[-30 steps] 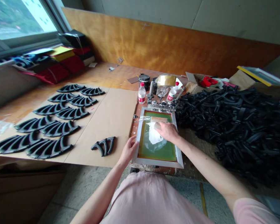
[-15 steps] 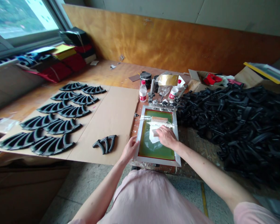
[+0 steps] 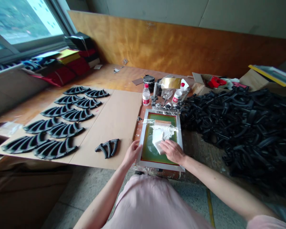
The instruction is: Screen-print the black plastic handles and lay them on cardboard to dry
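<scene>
A silver-framed printing screen [image 3: 181, 136] with green mesh lies flat near the table's front edge. My right hand [image 3: 173, 150] presses a squeegee [image 3: 158, 147] on the mesh near its front, with white ink [image 3: 160, 133] smeared behind it. My left hand [image 3: 132, 153] grips the frame's left rail. A single black fin-shaped part [image 3: 107, 147] lies on the cardboard sheet [image 3: 116, 117] just left of the screen.
Several black fin-shaped parts [image 3: 54, 127] lie in rows on the cardboard's left side. A big heap of black parts [image 3: 243, 124] fills the right. Bottles [image 3: 146, 94], a black jar [image 3: 148, 82] and clutter stand behind the screen. Boxes [image 3: 259, 78] sit far right.
My right hand has dragged the squeegee from the far part of the mesh toward me, leaving white ink behind it. The left hand has stayed on the frame.
</scene>
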Motion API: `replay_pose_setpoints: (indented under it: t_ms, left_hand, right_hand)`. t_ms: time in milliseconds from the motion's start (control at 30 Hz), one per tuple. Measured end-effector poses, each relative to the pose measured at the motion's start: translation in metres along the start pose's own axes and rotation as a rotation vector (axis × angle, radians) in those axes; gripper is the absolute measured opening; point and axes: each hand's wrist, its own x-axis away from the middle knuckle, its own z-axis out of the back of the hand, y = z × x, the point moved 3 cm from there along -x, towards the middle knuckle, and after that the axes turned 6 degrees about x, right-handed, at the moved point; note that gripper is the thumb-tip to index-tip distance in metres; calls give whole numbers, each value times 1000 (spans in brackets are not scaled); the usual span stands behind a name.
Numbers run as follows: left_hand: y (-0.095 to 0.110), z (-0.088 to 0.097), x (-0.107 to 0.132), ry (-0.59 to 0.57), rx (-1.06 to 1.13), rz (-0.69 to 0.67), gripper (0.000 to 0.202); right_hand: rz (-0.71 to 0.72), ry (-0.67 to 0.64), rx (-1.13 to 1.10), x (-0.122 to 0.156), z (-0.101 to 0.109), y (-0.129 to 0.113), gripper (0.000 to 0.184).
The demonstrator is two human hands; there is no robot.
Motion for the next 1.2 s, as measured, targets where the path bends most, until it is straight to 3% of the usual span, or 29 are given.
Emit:
replay_pose_setpoints:
  t_ms: [133, 233, 300, 367, 467, 533, 600, 667, 767, 833, 900, 967, 1033, 1133, 1200]
  left_hand:
    - [6, 0, 3, 3, 35, 15, 62]
    - [25, 0, 10, -12, 68, 46, 68]
    - [46, 0, 18, -30, 93, 64, 73]
    - [73, 0, 23, -50, 130, 60, 70]
    - [119, -4, 24, -38, 203, -33, 58]
    - [151, -9, 17, -9, 233, -170, 56]
    - [182, -17, 5, -11, 251, -305, 56]
    - [208, -26, -9, -51, 277, -379, 57]
    - [230, -36, -24, -73, 322, -409, 61]
    - [227, -38, -22, -9, 341, -422, 62]
    - [202, -42, -10, 10, 314, -338, 65]
    - [158, -54, 9, -110, 228, -93, 68]
    - [106, -70, 34, -312, 143, 239, 69]
    - [55, -78, 56, -251, 296, 342, 59]
    - [37, -65, 56, -124, 376, 338, 52]
  right_hand:
    - [-85, -32, -92, -13, 16, 13, 17]
    - [-296, 14, -118, -50, 37, 39, 38]
    - [-421, 30, -96, -68, 53, 61, 53]
    - [-517, 82, -98, -73, 70, 87, 56]
    - [-692, 275, -196, -49, 86, 135, 48]
    - [-865, 334, -254, -20, 80, 160, 44]
    - [-969, 265, -289, 5, 57, 163, 42]
    - [-931, 137, -317, 19, 25, 143, 40]
    - [-700, -8, -224, 20, -19, 89, 35]
    - [-607, -95, -96, 14, -35, 60, 28]
    - [-644, -164, -40, 8, -38, 43, 20]
    - [-725, -169, -57, 3, -31, 27, 18]
    - [-723, -85, -86, -2, -19, 3, 18]
    - [-439, 48, -130, -8, -9, -40, 14]
    - [-246, 56, -164, -6, -11, -46, 13]
